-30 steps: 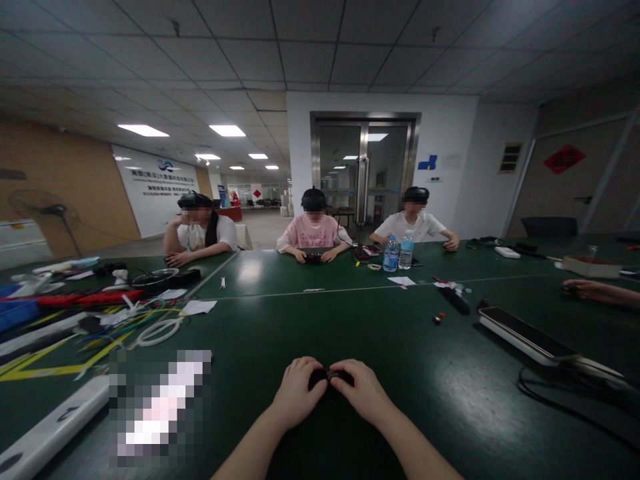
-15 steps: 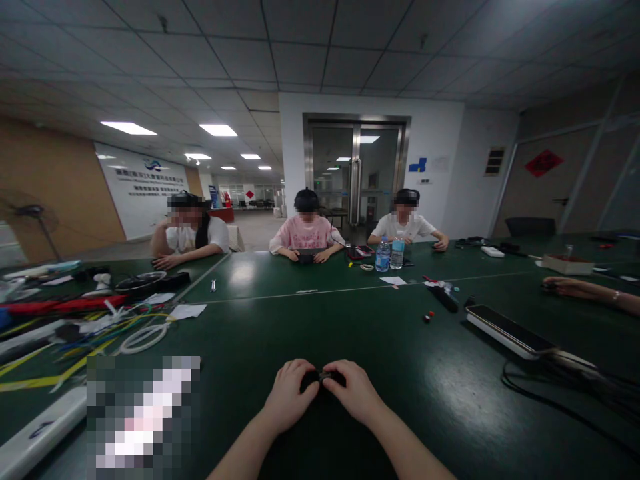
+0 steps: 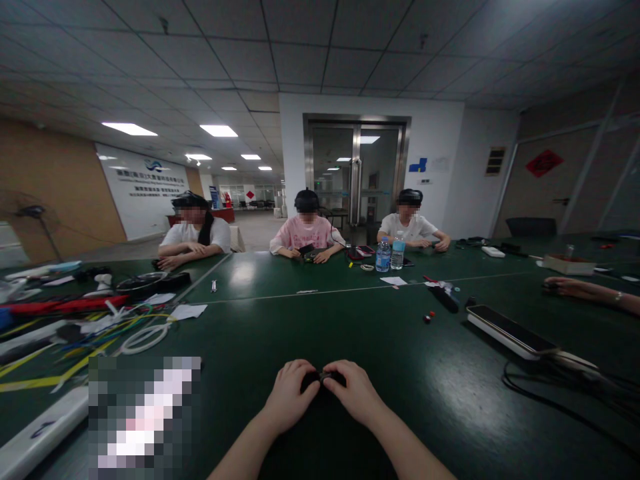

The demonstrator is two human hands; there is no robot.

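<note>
At the near side of the green table, my left hand and my right hand meet almost fingertip to fingertip. Both are closed, thumbs and fingers pinching a small dark object between them. A little metallic shine shows at its middle, but most of it is hidden by my fingers and I cannot make out its kind. My forearms rest toward the bottom of the view.
Left lie a coiled white cable, a white power strip and a blurred-out patch. To the right are a phone-like device and black cables. Water bottles stand farther back. Three people sit opposite; another person's hand reaches in.
My hands and the dark object stay practically still. Across the table, the left person lowers a hand from the head to the arm, and the middle person's dark item has tilted.
</note>
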